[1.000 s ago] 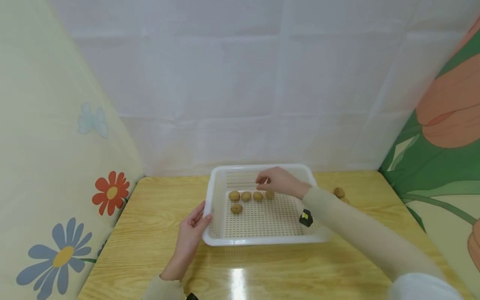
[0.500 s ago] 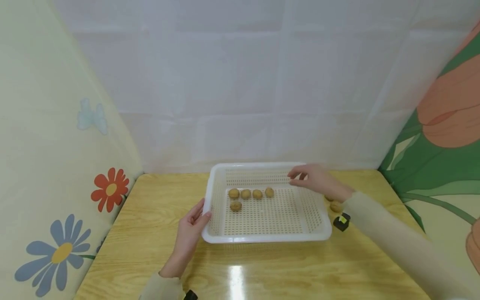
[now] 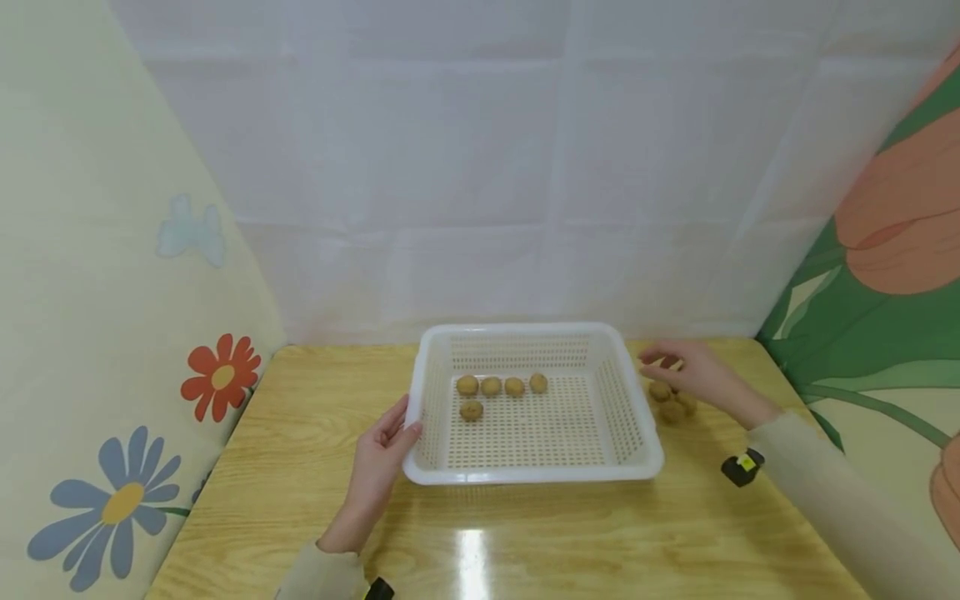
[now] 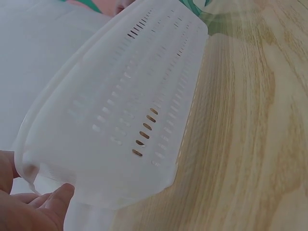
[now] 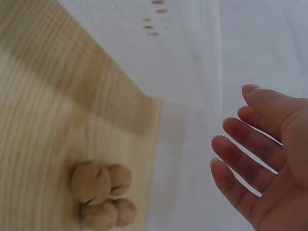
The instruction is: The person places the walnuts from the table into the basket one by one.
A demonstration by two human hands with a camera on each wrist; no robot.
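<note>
A white perforated plastic basket (image 3: 532, 477) stands on the table. On its bottom lie several walnuts (image 3: 472, 410): a row toward the back left and one in front of that row. My left hand (image 3: 378, 462) grips the basket's left rim, thumb on top; the left wrist view shows the fingers at the basket's end wall (image 4: 115, 183). Just right of the basket, my right hand (image 3: 701, 375) hovers over a cluster of loose walnuts (image 3: 672, 411). In the right wrist view its fingers (image 5: 252, 139) are spread and bare, apart from the clustered walnuts (image 5: 90, 183).
The wood-grain table (image 3: 315, 433) ends at a white cloth backdrop (image 3: 487, 208). A flower-printed panel (image 3: 127, 333) borders the left side, and another printed panel (image 3: 885, 333) the right. Black wrist cameras (image 3: 742, 468) sit at both wrists.
My right hand has moved right, from above the walnut row inside the basket, over the right rim, to the loose walnuts outside. My left hand stays on the left rim.
</note>
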